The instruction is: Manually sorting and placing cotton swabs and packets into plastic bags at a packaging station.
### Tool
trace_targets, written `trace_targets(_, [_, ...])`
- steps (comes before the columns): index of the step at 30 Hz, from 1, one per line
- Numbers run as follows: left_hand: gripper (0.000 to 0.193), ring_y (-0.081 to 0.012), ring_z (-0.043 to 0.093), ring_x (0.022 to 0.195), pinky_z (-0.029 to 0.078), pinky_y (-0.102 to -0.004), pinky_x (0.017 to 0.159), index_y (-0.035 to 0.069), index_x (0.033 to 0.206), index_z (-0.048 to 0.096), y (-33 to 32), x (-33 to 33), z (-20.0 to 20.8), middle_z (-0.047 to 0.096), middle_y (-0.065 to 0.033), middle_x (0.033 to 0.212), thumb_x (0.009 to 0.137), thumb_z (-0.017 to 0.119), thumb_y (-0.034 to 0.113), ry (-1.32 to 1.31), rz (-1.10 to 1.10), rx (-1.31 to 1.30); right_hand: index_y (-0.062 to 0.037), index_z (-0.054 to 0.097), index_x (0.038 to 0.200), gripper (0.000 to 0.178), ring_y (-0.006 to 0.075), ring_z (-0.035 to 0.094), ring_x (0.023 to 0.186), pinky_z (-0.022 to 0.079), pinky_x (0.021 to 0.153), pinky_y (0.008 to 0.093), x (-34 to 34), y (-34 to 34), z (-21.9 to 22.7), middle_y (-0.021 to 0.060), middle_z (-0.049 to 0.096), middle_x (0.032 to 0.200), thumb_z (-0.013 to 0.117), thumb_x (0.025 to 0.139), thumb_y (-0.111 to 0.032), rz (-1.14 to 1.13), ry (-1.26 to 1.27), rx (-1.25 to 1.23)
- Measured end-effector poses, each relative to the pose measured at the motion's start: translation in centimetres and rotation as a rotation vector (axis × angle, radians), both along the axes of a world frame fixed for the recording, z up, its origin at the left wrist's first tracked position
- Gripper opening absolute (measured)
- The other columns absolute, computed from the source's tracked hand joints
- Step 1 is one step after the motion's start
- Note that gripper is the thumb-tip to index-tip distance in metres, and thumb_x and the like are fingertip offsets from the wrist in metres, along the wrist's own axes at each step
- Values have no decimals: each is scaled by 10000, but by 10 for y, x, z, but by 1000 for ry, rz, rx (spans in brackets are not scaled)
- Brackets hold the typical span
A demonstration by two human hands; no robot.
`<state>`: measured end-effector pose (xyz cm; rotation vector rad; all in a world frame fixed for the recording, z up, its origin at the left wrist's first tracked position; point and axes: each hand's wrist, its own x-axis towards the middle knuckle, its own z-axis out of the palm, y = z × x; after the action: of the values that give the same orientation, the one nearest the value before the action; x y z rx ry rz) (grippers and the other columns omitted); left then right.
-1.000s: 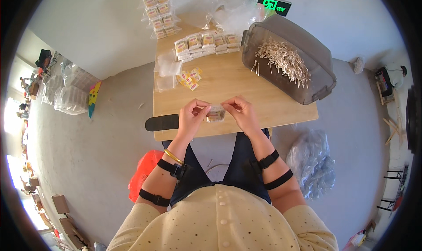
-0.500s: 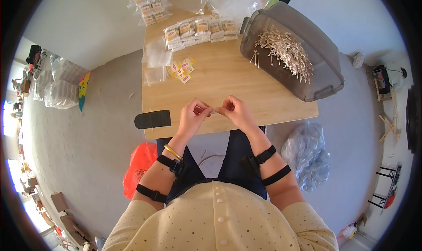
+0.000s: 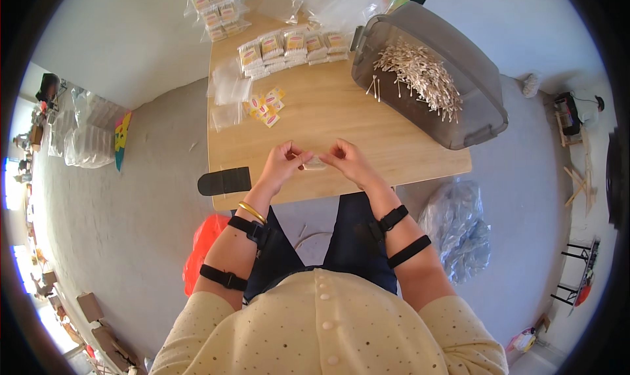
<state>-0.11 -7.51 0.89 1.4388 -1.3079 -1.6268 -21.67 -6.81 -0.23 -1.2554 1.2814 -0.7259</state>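
My left hand [image 3: 283,163] and my right hand [image 3: 346,160] meet over the near part of a wooden table [image 3: 341,122]. Between their fingertips they pinch a small clear packet [image 3: 315,163] with pale sticks inside. A grey plastic tub [image 3: 430,80] holding a heap of cotton swabs sits at the table's right. Filled packets [image 3: 289,47] lie in rows at the far edge. Small yellow and red labels [image 3: 264,107] and empty clear bags [image 3: 230,89] lie to the left.
More filled packets [image 3: 216,4] are stacked beyond the table's far left corner. A black flat piece [image 3: 224,181] sticks out from the table's left edge. A red bag [image 3: 203,250] lies on the floor at my left, a clear plastic bag [image 3: 459,227] at my right.
The view has shifted so the table sits a little further left. Both hands stay together on the small packet, with only slight finger movement.
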Motion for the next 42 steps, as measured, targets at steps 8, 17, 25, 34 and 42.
trace_targets(8, [330,-93,626,827,502,-274,745,60,1104,667,30,-9,47,690,16,997,844,808,207,-227,-189,-404,-76,623,882,306,75,519,780,432,697,272,-6,11,40,-26,591,804,758,904,-350,15,-219,47])
trace_targets(17, [297,-65,642,916,525,-246,798,6,1179,619,72,-5,126,686,-8,1022,906,726,51,178,-120,-195,-61,678,920,171,77,525,833,436,792,267,-2,48,148,-37,609,840,741,912,-220,125,-75,-323])
trace_targets(25, [117,-64,646,873,534,-236,803,-12,1032,653,94,2,162,721,-46,990,960,675,78,245,27,-455,-24,709,928,156,190,595,855,452,794,331,13,75,181,64,644,870,736,886,-171,44,8,-536])
trace_targets(34, [85,-77,661,876,540,-250,811,-27,963,677,100,1,165,741,-75,1009,958,668,57,196,127,-475,-8,700,889,88,188,596,802,462,764,324,22,88,182,70,651,851,748,849,-69,-53,118,-697])
trace_targets(42, [125,-90,651,773,525,-258,708,6,865,654,74,-2,127,743,-104,953,893,748,83,-92,193,-523,-6,677,835,153,150,591,737,473,699,306,16,65,134,65,657,789,788,822,-111,-172,59,-575])
